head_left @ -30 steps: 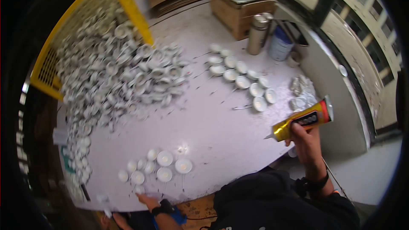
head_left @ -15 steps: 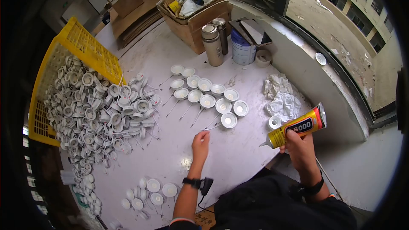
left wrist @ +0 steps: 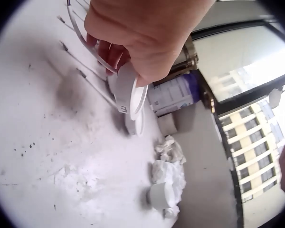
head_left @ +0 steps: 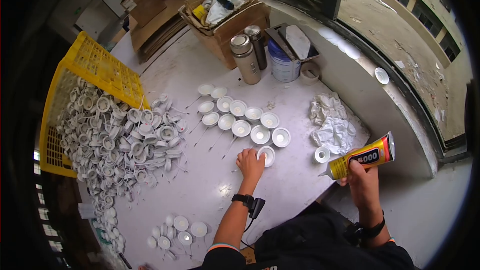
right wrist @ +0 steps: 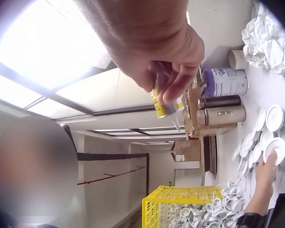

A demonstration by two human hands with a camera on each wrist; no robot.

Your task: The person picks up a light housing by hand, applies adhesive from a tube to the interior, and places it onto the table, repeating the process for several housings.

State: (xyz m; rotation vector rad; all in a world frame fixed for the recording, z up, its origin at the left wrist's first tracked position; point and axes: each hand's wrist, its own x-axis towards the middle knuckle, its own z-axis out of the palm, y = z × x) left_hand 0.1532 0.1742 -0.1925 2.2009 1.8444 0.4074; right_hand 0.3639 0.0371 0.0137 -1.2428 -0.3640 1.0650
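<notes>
My left hand (head_left: 251,166) pinches the rim of a white round downlight (head_left: 268,157) at the near end of the laid-out rows. The left wrist view shows thumb and fingers on this downlight (left wrist: 128,90), tilted on edge, its thin cable running up past the hand. Held in my right hand (head_left: 365,186) is a yellow and black glue tube (head_left: 369,157) marked 8000. Its pointed nozzle aims left, over the table's near right edge. Rows of similar downlights (head_left: 241,128) lie face up just beyond the left hand, cables trailing toward the left.
A yellow plastic crate (head_left: 102,65) lies tipped at the left, spilling a big heap of downlights (head_left: 115,130). A smaller group (head_left: 185,238) sits near the front edge. Crumpled white paper (head_left: 334,125), a steel flask (head_left: 245,60), a bucket (head_left: 285,65) and a cardboard box (head_left: 225,30) stand toward the window.
My left hand has come up from the front edge to the near end of the rows and now grips a downlight there. The right hand keeps holding the glue tube.
</notes>
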